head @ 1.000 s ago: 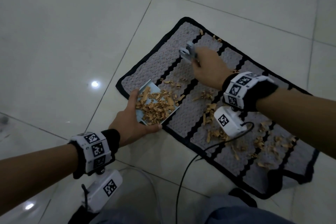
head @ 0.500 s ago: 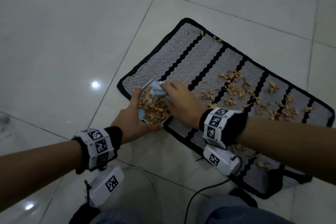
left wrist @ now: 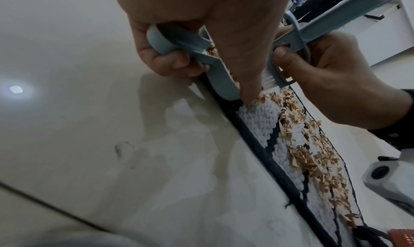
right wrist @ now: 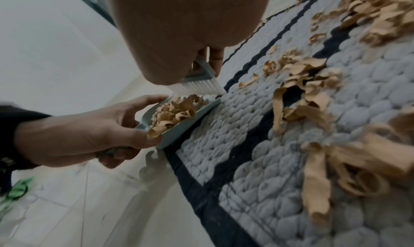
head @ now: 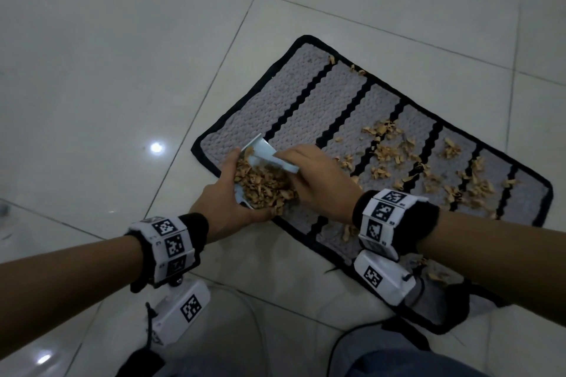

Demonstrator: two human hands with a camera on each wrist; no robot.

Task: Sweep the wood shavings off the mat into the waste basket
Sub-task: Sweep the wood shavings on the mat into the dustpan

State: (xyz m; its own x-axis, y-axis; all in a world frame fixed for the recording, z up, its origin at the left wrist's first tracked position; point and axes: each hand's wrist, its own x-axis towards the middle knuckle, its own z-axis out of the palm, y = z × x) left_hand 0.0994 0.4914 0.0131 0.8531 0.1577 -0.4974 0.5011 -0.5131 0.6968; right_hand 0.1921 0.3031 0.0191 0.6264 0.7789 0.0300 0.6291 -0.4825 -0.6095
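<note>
A grey woven mat (head: pixel 343 107) with black wavy stripes and a black border lies on the pale tiled floor (head: pixel 107 55). At the mat's near-left edge the left hand (head: pixel 228 202) grasps a small pale-blue dustpan (right wrist: pixel 179 128), its fingers (left wrist: pixel 165 59) curled round the handle and the thumb pressed along the pan's side; the pan's lip rests on the mat just inside the border. A heap of tan wood shavings (head: pixel 260 187) fills the pan. The right hand (head: pixel 318 184) is clenched round the handle of a matching pale-blue hand brush (left wrist: pixel 298 36), and the brush's white bristles (right wrist: pixel 195 87) hang over the far end of the pan, just above the heaped shavings. More loose shavings (head: pixel 428 168) lie scattered over the mat's stripes to the right of the dustpan, thickest toward the mat's middle and far-right part, with a few curls (head: pixel 349 66) along the mat's far edge. Both wrists wear black bands with white marker blocks and a white camera unit beneath. The waste basket cannot be made out in any view.
</note>
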